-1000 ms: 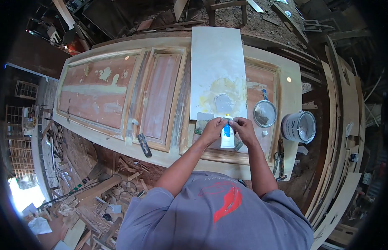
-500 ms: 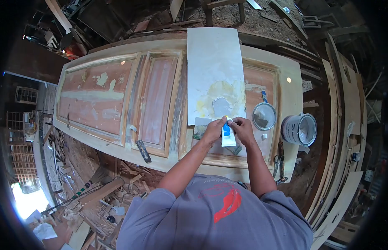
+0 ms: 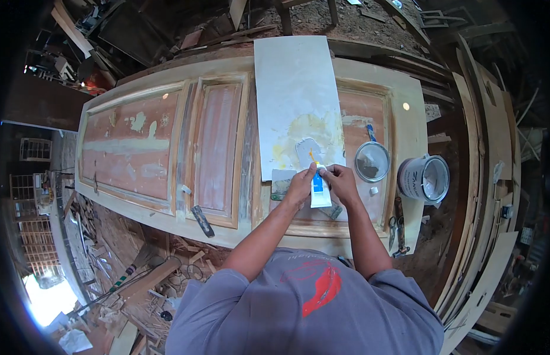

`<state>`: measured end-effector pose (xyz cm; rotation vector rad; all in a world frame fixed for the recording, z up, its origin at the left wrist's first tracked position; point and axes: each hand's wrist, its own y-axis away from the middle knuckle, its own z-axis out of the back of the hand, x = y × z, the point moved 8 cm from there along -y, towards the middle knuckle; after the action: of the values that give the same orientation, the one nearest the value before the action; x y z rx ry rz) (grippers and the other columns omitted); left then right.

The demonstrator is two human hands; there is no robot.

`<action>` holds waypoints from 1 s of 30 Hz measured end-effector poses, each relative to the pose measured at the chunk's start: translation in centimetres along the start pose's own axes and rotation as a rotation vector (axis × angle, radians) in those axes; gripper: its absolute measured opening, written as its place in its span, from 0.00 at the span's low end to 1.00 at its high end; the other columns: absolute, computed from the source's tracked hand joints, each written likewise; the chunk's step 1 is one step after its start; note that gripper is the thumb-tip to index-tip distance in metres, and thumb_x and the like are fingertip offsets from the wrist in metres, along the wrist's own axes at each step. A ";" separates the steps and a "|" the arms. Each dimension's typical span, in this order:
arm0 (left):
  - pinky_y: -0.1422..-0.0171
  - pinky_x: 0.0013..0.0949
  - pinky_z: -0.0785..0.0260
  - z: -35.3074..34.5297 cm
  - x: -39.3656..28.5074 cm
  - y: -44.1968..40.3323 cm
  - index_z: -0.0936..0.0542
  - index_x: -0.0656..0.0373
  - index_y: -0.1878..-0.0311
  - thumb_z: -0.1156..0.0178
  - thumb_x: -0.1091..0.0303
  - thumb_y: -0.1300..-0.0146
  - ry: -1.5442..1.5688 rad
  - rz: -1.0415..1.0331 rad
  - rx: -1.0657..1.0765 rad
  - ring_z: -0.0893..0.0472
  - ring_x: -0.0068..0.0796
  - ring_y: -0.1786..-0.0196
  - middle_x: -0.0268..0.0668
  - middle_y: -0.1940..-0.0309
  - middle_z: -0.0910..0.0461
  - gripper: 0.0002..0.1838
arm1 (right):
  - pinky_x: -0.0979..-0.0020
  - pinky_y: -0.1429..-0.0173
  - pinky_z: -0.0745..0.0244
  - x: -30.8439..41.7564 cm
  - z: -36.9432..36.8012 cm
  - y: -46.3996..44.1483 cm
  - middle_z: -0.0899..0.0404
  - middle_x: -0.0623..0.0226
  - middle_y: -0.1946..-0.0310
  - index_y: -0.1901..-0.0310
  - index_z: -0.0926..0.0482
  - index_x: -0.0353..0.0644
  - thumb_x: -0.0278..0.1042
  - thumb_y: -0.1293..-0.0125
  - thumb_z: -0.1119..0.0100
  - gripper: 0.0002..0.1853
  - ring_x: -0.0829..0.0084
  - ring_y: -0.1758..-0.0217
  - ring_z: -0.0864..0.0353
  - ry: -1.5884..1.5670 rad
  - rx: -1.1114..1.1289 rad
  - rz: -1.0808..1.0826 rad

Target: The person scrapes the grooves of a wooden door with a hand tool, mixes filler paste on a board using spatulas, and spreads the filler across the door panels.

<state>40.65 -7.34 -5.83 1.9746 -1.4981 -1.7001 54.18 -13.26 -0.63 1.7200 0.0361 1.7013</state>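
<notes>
Both hands pinch a white and blue squeeze tube (image 3: 320, 195), its nozzle pointing away from me over a white board (image 3: 293, 77). My left hand (image 3: 299, 187) is closed on the tube's left side and my right hand (image 3: 342, 184) on its right. A thin orange-yellow strand of paste (image 3: 311, 155) runs from the nozzle onto a patch of grey putty (image 3: 303, 151). Below my left hand lies a flat scraper (image 3: 282, 176), partly covered. Another flat tool (image 3: 333, 211) shows under the tube. The board rests across a panelled wooden door (image 3: 408, 133).
On the door's right lie a round lid (image 3: 371, 161) with a blue-handled tool (image 3: 371, 134), a white cap (image 3: 374, 190), scissors (image 3: 392, 231) and a hammer (image 3: 399, 236). A paint tin (image 3: 414, 180) stands at the right edge. A dark block (image 3: 202, 221) lies left. Wood scraps litter the floor.
An orange-yellow strand now lies on the grey putty, where only a trace showed at the nozzle before. Both hands still grip the tube. The view has shifted slightly.
</notes>
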 end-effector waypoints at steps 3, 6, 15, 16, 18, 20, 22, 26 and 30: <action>0.54 0.28 0.21 0.1 0.3 0.2 0.16 0.63 0.43 0.46 0.39 0.18 -0.050 -0.043 0.017 0.16 0.19 0.60 0.32 0.60 0.13 0.31 | 0.75 0.68 0.29 -0.3 0.1 0.5 0.15 0.71 0.73 0.59 0.11 0.31 0.35 0.28 0.27 0.12 0.84 0.72 0.22 -0.014 0.013 -0.003; 0.54 0.28 0.22 0.0 0.4 0.8 0.17 0.62 0.43 0.46 0.40 0.18 -0.108 -0.059 0.041 0.16 0.18 0.59 0.32 0.59 0.13 0.30 | 0.76 0.64 0.26 -0.8 0.0 0.9 0.13 0.70 0.68 0.55 0.12 0.31 0.34 0.27 0.28 0.12 0.84 0.68 0.20 -0.047 0.047 -0.018; 0.54 0.41 0.21 3.3 -4.1 9.6 0.20 0.66 0.50 0.27 0.57 0.31 -0.757 -0.266 -0.224 0.15 0.42 0.61 0.44 0.62 0.14 0.21 | 0.72 0.43 0.21 -1.7 7.7 5.6 0.11 0.69 0.53 0.42 0.13 0.36 0.33 0.26 0.29 0.16 0.79 0.50 0.15 -0.101 0.044 0.120; 0.52 0.44 0.20 4.5 -4.9 10.7 0.21 0.66 0.49 0.27 0.59 0.33 -0.914 -0.284 -0.341 0.14 0.48 0.59 0.47 0.61 0.15 0.21 | 0.72 0.43 0.21 -2.1 9.1 6.0 0.11 0.69 0.52 0.41 0.13 0.36 0.33 0.26 0.29 0.16 0.79 0.50 0.15 -0.056 0.030 0.104; 0.47 0.47 0.21 6.9 -5.0 12.0 0.22 0.65 0.44 0.26 0.59 0.35 -1.030 -0.462 -0.524 0.15 0.53 0.53 0.51 0.55 0.16 0.24 | 0.71 0.42 0.20 -4.2 11.3 6.2 0.11 0.67 0.51 0.40 0.13 0.37 0.33 0.26 0.30 0.17 0.77 0.48 0.15 -0.005 0.024 0.068; 0.44 0.51 0.22 7.7 -4.9 12.9 0.24 0.64 0.40 0.25 0.60 0.36 -1.117 -0.533 -0.625 0.16 0.57 0.47 0.53 0.51 0.17 0.27 | 0.69 0.41 0.20 -5.2 12.1 6.5 0.11 0.64 0.50 0.39 0.13 0.38 0.34 0.26 0.30 0.17 0.73 0.47 0.13 0.141 0.004 0.054; 0.41 0.54 0.23 7.7 -4.8 13.1 0.27 0.62 0.37 0.26 0.60 0.36 -1.176 -0.491 -0.641 0.17 0.60 0.44 0.54 0.48 0.18 0.29 | 0.66 0.40 0.19 -5.0 12.4 6.8 0.12 0.60 0.48 0.38 0.13 0.40 0.34 0.26 0.31 0.18 0.68 0.45 0.12 0.386 -0.028 0.060; 0.42 0.53 0.23 7.8 -4.7 13.3 0.31 0.61 0.34 0.25 0.61 0.37 -1.184 -0.476 -0.663 0.16 0.59 0.45 0.54 0.49 0.18 0.34 | 0.58 0.44 0.19 -3.4 12.3 7.8 0.13 0.51 0.53 0.43 0.12 0.41 0.31 0.32 0.29 0.16 0.54 0.52 0.12 0.882 -0.274 0.170; 0.46 0.50 0.21 9.3 -3.9 12.9 0.30 0.61 0.35 0.21 0.60 0.41 -1.072 -0.497 -0.669 0.14 0.54 0.51 0.50 0.53 0.15 0.36 | 0.55 0.46 0.19 0.3 9.6 10.2 0.14 0.52 0.56 0.49 0.12 0.42 0.29 0.35 0.28 0.13 0.52 0.54 0.13 0.813 -0.464 0.356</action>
<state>26.24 -6.52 1.85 1.1021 -0.3253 -3.1820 58.16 -25.11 5.75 0.6533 -0.2864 2.3414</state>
